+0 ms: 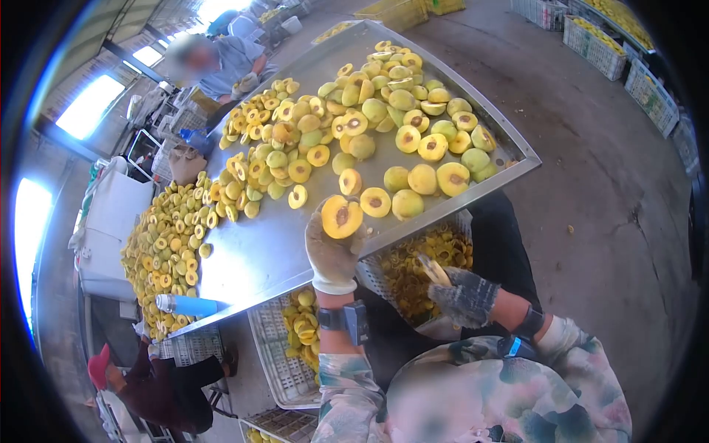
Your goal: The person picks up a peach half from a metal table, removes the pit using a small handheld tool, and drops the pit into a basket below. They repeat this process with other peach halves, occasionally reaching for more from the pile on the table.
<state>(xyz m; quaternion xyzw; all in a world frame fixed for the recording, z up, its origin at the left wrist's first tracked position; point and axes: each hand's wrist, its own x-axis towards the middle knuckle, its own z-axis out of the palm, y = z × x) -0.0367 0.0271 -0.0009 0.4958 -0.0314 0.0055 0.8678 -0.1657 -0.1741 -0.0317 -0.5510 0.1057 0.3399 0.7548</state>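
Observation:
My left hand (pixel 330 257), in a pale work glove, holds up a halved peach (pixel 342 216) at the near edge of the metal table (pixel 251 258). The cut face is turned toward me, with a brown hollow in its middle. My right hand (pixel 465 298), in a dark grey knitted glove, is closed on a small tool with a pale handle (pixel 434 271); its tip is hard to make out. It hovers above a crate of yellow-brown fruit scraps (pixel 430 258). Several peach halves, such as one half (pixel 375 201), lie just beyond my left hand.
A large heap of peach halves (pixel 295 133) spreads along the table. A blue flask (pixel 188 305) lies at its left edge. A white crate of peach pieces (pixel 284 362) stands below left. One person (pixel 214 66) works across the table; another in a red cap (pixel 159 384) sits lower left.

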